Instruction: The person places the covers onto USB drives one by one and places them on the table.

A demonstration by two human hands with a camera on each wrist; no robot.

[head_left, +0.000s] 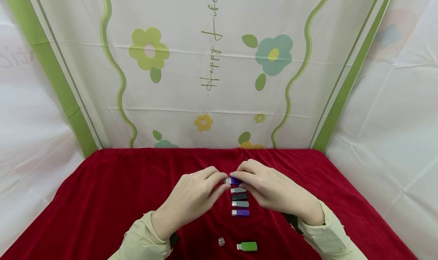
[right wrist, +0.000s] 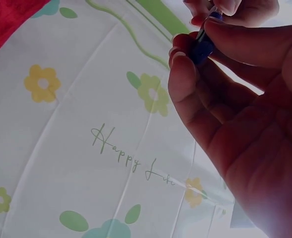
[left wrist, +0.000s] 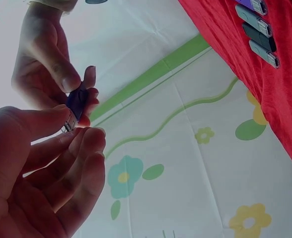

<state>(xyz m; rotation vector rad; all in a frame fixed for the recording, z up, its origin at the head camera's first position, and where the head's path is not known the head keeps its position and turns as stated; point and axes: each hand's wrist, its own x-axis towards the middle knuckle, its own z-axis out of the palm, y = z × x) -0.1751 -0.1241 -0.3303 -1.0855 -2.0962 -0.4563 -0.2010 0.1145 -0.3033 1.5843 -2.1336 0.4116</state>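
A purple USB flash drive (head_left: 236, 181) is held above the far end of a row of drives. My right hand (head_left: 273, 186) pinches its purple body between thumb and fingers. At the metal plug end, my left hand (head_left: 193, 193) pinches the clear cap (left wrist: 66, 127) with thumb and fingertips. In the left wrist view the drive (left wrist: 77, 101) stands between both hands. The right wrist view shows its body (right wrist: 202, 48) under the right thumb, with the plug end mostly hidden by fingers.
Below the hands, a grey drive (head_left: 238, 190), a black drive (head_left: 240, 197), another grey drive (head_left: 240, 204) and a purple drive (head_left: 241, 213) lie in a column on the red cloth (head_left: 102, 206). Nearer are a loose clear cap (head_left: 221, 241) and an uncapped green drive (head_left: 248, 246).
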